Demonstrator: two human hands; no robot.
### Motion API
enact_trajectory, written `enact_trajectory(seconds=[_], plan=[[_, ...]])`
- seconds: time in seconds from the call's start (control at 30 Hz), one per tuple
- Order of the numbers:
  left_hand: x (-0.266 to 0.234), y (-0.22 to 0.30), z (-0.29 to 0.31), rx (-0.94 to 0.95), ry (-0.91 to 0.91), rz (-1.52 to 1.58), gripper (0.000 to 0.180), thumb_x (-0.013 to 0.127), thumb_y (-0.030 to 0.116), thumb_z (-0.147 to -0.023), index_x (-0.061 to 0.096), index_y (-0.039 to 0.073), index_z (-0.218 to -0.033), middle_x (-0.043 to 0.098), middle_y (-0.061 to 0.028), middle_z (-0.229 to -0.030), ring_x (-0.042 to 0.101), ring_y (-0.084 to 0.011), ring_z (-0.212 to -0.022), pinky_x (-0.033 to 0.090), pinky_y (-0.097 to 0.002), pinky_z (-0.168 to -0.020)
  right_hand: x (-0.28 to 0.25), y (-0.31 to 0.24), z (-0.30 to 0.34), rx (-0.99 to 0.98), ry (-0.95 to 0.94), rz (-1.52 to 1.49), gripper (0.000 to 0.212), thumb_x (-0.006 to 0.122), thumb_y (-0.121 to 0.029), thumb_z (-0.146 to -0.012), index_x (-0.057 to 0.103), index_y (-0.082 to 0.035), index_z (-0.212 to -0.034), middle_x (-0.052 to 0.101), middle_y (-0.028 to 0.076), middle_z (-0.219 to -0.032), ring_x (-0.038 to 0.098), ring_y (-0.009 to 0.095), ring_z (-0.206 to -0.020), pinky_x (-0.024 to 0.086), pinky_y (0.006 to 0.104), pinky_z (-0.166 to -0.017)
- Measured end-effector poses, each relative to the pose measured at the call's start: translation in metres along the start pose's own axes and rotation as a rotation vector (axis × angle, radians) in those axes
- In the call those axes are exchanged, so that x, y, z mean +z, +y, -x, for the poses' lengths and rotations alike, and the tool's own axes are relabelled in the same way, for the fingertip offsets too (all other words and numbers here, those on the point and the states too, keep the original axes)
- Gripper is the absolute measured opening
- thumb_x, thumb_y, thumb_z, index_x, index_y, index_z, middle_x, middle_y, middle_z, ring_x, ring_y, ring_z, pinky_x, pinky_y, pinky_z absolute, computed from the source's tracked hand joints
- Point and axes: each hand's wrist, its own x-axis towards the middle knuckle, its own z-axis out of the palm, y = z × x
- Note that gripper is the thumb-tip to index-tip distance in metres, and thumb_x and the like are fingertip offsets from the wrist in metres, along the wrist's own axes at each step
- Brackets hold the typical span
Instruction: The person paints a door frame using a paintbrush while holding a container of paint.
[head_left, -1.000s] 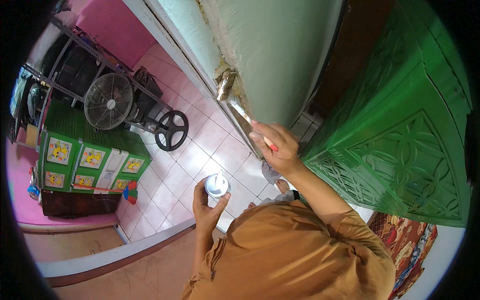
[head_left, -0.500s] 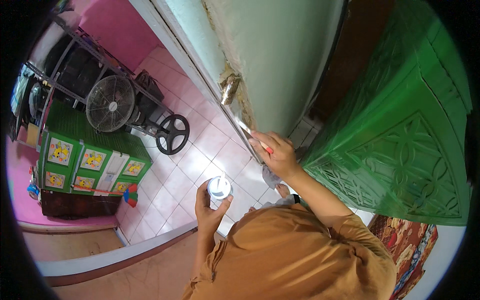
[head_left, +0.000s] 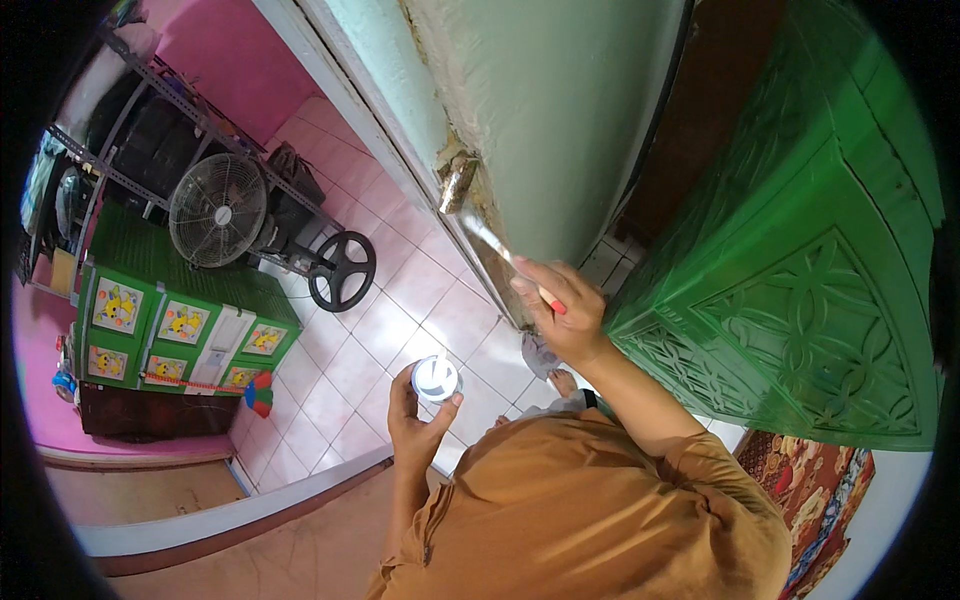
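My left hand point(head_left: 418, 425) is wrapped round a small open tub point(head_left: 437, 379) with white stuff inside and a white strip standing at its rim. In my right hand point(head_left: 568, 312) is a slim paintbrush point(head_left: 492, 240) with a red handle end, pinched between thumb and fingers. The brush's pale head points up and left, close to the rough, chipped edge of the green wall point(head_left: 560, 110). Whether the bristles touch the wall I cannot tell. Just above the brush head, a worn metallic cylinder-like piece point(head_left: 458, 183) sticks out of the broken plaster.
A white door frame point(head_left: 370, 120) runs along the wall's edge. Beyond it are a fan point(head_left: 218, 211), a black steering wheel point(head_left: 342, 271), a metal shelf and a green drawer cabinet point(head_left: 190, 330) on pale tiles point(head_left: 400, 270). To the right stands a carved green panel point(head_left: 800, 340).
My right hand has shifted slightly right and down, while the brush head has swung up toward the metallic piece. My left hand and the tub have barely moved.
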Motion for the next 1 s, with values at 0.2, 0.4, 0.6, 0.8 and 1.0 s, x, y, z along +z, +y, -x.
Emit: enact_trajectory(seconds=[0.2,0.4,0.6,0.8,1.0], plan=[[0.002,0.001,-0.002,-0.004,-0.020,0.016,0.064,0.084,0.001,-0.079,0.051,-0.001,-0.134,0.061,-0.0105,-0.125,0.061,-0.0210,-0.117,0.048,-0.0353,-0.102,0.004,0.008,0.000,0.031,-0.036,0.014,0.032,0.084,-0.008,-0.084,0.072,-0.004,-0.113,0.071,0.011,-0.090,0.066,0.025,-0.068,0.054,0.0351,-0.062],[0.001,0.002,-0.001,0.002,-0.021,-0.004,0.064,0.084,0.000,-0.080,0.050,-0.001,-0.134,0.061,-0.0107,-0.125,0.061,-0.0209,-0.117,0.048,-0.0350,-0.102,-0.003,-0.003,-0.001,0.020,0.003,0.022,0.032,0.084,-0.008,-0.083,0.072,-0.005,-0.113,0.071,0.010,-0.088,0.066,0.025,-0.068,0.055,0.0348,-0.062],[0.003,0.000,-0.003,0.015,-0.019,0.023,0.064,0.084,0.000,-0.080,0.050,-0.002,-0.134,0.061,-0.0111,-0.125,0.061,-0.0211,-0.116,0.049,-0.0346,-0.101,0.007,0.020,0.024,0.106,-0.123,0.035,0.034,0.084,-0.008,-0.083,0.071,-0.006,-0.115,0.071,0.010,-0.088,0.068,0.027,-0.070,0.056,0.0359,-0.064],[0.001,-0.003,-0.004,0.048,-0.023,-0.002,0.066,0.084,-0.001,-0.080,0.049,-0.003,-0.135,0.061,-0.0120,-0.127,0.061,-0.0220,-0.118,0.048,-0.0357,-0.103,0.001,0.009,0.005,0.018,0.006,0.012,0.031,0.082,-0.011,-0.086,0.071,-0.006,-0.114,0.071,0.011,-0.087,0.070,0.027,-0.071,0.057,0.0365,-0.063],[0.003,-0.011,-0.014,0.124,-0.021,0.009,0.066,0.084,0.000,-0.080,0.049,-0.003,-0.136,0.060,-0.0135,-0.129,0.061,-0.0238,-0.120,0.048,-0.0374,-0.105,-0.004,0.014,0.032,0.226,-0.089,0.004,0.019,0.077,-0.010,-0.092,0.074,-0.004,-0.109,0.073,0.010,-0.091,0.071,0.021,-0.072,0.058,0.0326,-0.065]])
